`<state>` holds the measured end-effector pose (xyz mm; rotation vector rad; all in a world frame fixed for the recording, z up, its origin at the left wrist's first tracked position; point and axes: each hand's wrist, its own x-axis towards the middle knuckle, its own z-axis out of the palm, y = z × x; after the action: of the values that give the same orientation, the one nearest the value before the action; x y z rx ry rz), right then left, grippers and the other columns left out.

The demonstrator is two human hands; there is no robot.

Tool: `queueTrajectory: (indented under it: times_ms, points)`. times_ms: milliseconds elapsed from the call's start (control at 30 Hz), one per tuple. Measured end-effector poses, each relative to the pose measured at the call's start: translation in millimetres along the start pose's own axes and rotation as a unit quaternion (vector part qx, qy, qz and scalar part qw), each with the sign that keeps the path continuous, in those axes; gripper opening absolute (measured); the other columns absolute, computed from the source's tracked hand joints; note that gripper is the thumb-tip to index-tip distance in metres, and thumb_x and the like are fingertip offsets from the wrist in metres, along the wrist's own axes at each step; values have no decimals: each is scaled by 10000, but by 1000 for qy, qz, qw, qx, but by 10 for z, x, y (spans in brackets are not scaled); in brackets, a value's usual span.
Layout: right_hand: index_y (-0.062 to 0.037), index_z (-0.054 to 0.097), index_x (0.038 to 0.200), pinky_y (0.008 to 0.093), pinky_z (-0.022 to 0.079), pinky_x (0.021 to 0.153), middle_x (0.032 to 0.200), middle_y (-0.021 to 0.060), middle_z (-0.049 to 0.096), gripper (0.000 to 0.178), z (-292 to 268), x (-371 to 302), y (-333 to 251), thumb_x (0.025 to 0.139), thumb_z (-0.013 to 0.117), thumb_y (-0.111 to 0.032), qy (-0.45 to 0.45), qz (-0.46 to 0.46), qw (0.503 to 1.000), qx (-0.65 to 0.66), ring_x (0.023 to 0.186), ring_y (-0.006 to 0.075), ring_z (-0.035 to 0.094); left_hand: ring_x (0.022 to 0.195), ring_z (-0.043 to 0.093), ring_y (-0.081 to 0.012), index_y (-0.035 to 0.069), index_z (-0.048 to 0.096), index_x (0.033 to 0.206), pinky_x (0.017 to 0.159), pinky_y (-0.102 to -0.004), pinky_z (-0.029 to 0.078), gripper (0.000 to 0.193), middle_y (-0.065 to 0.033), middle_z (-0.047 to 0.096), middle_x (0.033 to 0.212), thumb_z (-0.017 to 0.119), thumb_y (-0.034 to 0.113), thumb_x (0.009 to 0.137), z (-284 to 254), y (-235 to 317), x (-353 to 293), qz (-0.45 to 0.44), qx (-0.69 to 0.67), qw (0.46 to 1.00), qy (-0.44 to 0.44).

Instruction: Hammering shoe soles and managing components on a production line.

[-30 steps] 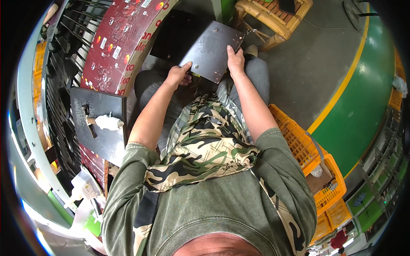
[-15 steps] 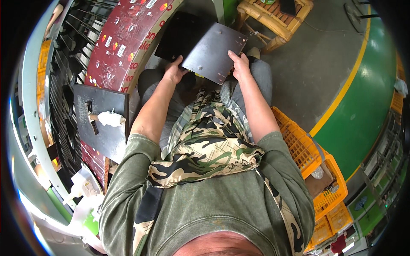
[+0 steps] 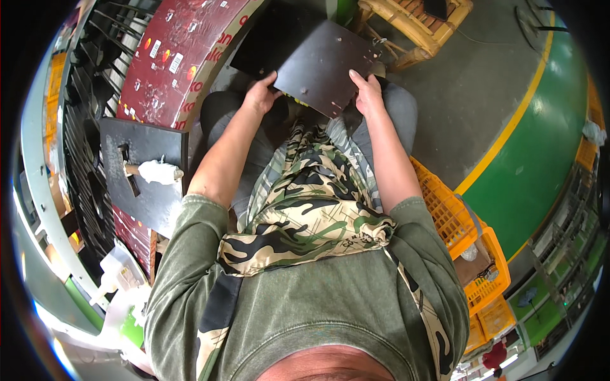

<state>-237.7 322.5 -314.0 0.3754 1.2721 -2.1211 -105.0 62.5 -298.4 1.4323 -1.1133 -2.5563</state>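
In front of my knees I hold a dark, smooth flat panel [image 3: 324,70] with small bumps on its face and pale marks along its right edge. My left hand [image 3: 260,95] is closed on its left edge, thumb on top and fingers partly hidden. At the right edge, my right hand [image 3: 368,95] grips it with the thumb over the face. Beyond the left edge, a darker black panel [image 3: 267,41] lies partly behind the one I hold. To my left rests a hammer [image 3: 130,169], its handle wrapped in white material, on a black board [image 3: 146,140].
A curved maroon printed board [image 3: 171,57] runs along my left, beside black metal bars [image 3: 108,47]. A bamboo stool [image 3: 422,28] stands ahead to the right. Yellow plastic crates [image 3: 445,203] sit by my right side. A white container [image 3: 121,270] is at lower left.
The held panel has tilted and shifted slightly right, and its bright sheen has dimmed. Both hands keep hold; my right hand has moved a little right. The whole view has shifted slightly.
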Motion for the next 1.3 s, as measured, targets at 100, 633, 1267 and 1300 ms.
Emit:
queueTrajectory:
  times_ms: [100,633,1267,1300]
  points:
    - [3,523,1228,397,482,930,1189,145,618,468,184,77,60,849,765,-124,4,3,999,-51,1049,242,603,1159,580,-267,69,543,1292,982,-559,448,452,-61,604,1269,724,193,897,-96,9,104,36,-49,997,50]
    - [26,517,1209,408,543,826,1132,210,635,596,67,7,248,780,816,-259,47,-62,941,-329,986,294,650,1257,510,-289,104,496,1368,1019,-564,422,590,-97,576,1326,749,325,882,-167,-56,59,3,54,990,126]
    - [-64,435,1450,573,258,1139,1551,261,263,707,591,-799,87,874,680,-391,-98,-285,540,-786,1468,402,196,1263,470,-329,-2,350,1419,885,-469,524,794,-171,498,1373,770,351,846,-208,-239,20,4,121,991,53]
    - [-68,426,1457,579,265,1135,1559,254,252,710,592,-804,62,877,677,-391,-96,-266,543,-791,1471,399,191,1205,526,-326,2,348,1414,843,-443,547,786,-161,533,1328,770,348,847,-162,-231,-15,-2,126,990,66]
